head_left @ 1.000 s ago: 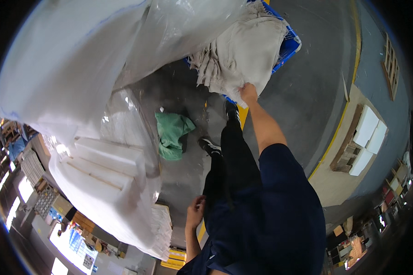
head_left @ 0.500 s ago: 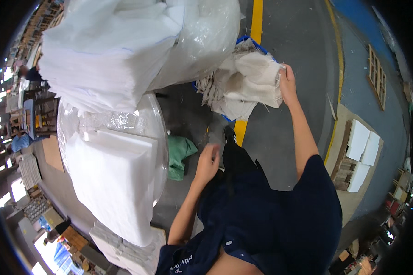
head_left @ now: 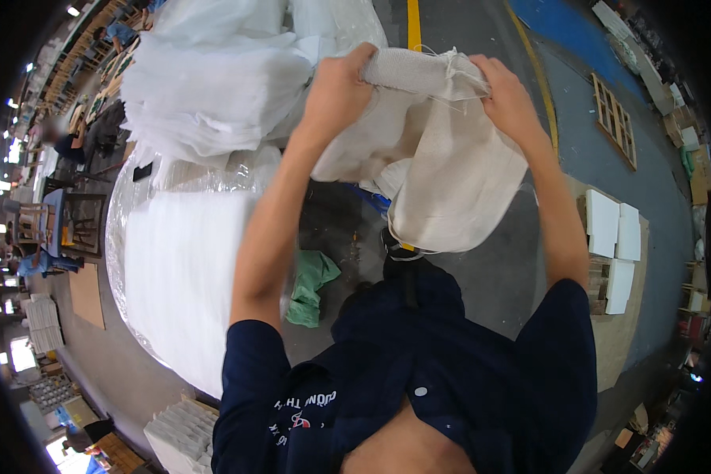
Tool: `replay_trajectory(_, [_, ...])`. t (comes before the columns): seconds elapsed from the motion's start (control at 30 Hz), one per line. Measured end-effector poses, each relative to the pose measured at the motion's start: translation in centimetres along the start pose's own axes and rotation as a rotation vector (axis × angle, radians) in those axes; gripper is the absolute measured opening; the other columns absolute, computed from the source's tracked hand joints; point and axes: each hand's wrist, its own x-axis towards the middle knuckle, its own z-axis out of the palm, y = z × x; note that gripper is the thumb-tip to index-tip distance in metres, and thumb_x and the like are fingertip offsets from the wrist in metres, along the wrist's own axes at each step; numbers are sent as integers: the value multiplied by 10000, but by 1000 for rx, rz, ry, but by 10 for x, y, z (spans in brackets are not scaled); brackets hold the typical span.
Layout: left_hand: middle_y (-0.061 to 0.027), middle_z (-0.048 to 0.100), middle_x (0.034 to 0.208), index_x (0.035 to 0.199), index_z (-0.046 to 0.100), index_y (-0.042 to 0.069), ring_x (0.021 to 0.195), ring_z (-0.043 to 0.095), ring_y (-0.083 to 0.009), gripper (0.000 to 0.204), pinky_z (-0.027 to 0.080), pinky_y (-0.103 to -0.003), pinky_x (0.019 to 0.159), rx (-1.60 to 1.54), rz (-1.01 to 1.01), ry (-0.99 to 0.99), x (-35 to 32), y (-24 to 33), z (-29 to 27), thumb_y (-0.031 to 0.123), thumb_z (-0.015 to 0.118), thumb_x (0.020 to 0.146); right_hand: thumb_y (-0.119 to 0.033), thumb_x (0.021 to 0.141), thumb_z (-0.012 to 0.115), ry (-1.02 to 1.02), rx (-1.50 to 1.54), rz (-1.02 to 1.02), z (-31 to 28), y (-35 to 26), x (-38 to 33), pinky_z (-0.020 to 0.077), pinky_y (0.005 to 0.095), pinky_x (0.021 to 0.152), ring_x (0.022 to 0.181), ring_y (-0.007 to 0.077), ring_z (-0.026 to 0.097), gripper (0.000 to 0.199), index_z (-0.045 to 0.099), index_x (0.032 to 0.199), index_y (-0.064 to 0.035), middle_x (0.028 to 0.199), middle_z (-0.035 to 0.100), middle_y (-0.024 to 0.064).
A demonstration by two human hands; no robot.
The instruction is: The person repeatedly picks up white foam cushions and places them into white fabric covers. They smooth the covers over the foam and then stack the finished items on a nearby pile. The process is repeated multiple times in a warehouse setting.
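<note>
Head view: one downward look, both hands and the cloth in frame.
Left hand point(head_left: 338, 93): grasping the cloth's upper left corner area; the fingertips are partly hidden.
Right hand point(head_left: 507, 96): grasping the upper right end, thumb and fingers at the frayed edge.
Cloth point(head_left: 458, 178): beige, held up in front of the torso, its upper edge stretched left to right between the hands.
Hang: body drops from that edge toward the feet; the larger panel lies beneath the right hand, which is nearer to it.
Below cloth: blue crate point(head_left: 369, 200), mostly hidden.
Left side: white padding point(head_left: 186, 276); green bag point(head_left: 312, 286) on the floor point(head_left: 494, 276).
</note>
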Motion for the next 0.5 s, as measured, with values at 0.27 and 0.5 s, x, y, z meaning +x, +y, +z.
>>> replay_trajectory(0.27, [-81,697,829,1068,696,-17,806,598,-132,248,498,-292,778,-113,-134,-468,-43,5,-126,184,611,950,6,843,612,-33,357,-12,-6,56,-34,506,327,762,807,333,660,199,686,1013,-63,889,718,129])
replay_trajectory(0.5, [6,668,768,924,726,6,704,579,-57,476,485,-233,670,-536,-411,-313,-97,-21,-171,437,548,1021,-34,892,588,236,82,-206,1,7,17,509,337,749,830,301,677,221,675,1078,-114,906,704,117])
